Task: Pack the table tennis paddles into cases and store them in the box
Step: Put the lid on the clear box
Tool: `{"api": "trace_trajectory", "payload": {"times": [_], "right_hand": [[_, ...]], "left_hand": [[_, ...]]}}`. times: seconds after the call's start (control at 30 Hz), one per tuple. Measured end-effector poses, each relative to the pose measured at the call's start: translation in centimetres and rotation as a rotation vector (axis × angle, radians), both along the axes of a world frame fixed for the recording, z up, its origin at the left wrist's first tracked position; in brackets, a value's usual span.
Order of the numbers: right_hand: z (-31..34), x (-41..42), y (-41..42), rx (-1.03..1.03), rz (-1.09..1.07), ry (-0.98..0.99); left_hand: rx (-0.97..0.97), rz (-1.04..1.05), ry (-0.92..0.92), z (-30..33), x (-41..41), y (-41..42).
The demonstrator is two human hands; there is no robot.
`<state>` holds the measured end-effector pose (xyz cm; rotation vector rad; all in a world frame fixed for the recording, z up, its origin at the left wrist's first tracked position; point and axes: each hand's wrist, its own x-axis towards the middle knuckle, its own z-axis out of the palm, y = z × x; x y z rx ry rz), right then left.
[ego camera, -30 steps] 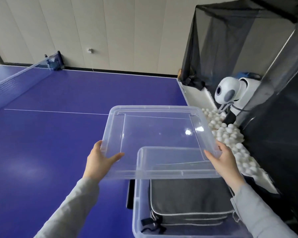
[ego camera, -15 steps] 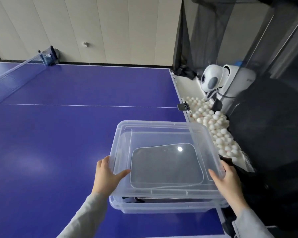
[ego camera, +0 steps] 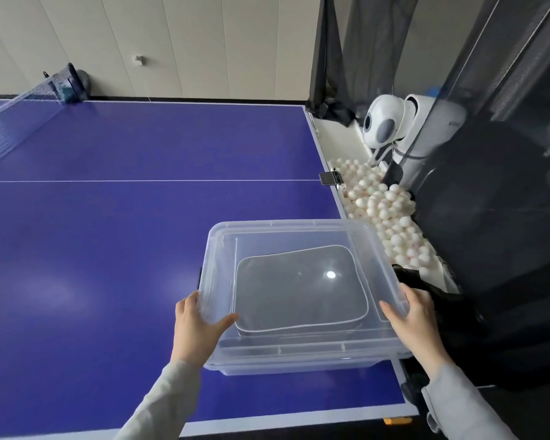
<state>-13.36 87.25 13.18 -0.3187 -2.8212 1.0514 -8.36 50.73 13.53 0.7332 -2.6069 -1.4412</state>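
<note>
The grey fabric paddle case with pale piping [ego camera: 299,287] lies flat inside the clear plastic storage box [ego camera: 299,365] at the near right corner of the blue table tennis table [ego camera: 124,233]; the clear lid [ego camera: 286,228] sits on top. My left hand [ego camera: 196,331] and right hand [ego camera: 418,322] clasp the lid's side edges, thumbs on top — packing looks done, only pressing the lid shut remains, I judge. I can read no writing anywhere

Blue table tennis table [ego camera: 124,236] with white lines is carrying a clear lidded plastic storage box [ego camera: 302,360] at its near right corner. A dark net [ego camera: 19,119] is stretching across the far left end.
</note>
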Motion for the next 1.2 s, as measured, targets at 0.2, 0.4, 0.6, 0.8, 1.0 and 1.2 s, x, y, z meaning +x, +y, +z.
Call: {"api": "trace_trajectory", "payload": {"times": [0.2,0.4,0.6,0.8,1.0,1.2], "right_hand": [[-0.8,0.2,0.5,-0.022,-0.005,-0.037],[-1.4,0.5,0.9,-0.023,0.01,-0.066],[-1.5,0.2,1.1,-0.003,0.012,-0.1],[-0.4,-2.6,1.6,-0.221,-0.112,-0.136],[-1.5,-5.6,1.5,-0.365,-0.177,-0.358],[-2.3,-5.2,2.1,-0.49,-0.199,-0.385]], "left_hand": [[-0.019,0.001,0.018,0.1,-0.1,0.4],[-0.025,-0.005,0.016,-0.3,0.7,0.6],[0.007,-0.009,-0.007,-0.6,0.9,0.8],[0.102,0.082,-0.145,-0.8,-1.1,-0.6],[0.292,0.144,-0.335,-1.3,-3.7,-2.1],[0.293,0.154,-0.344,-1.2,-3.6,-1.9]]}}
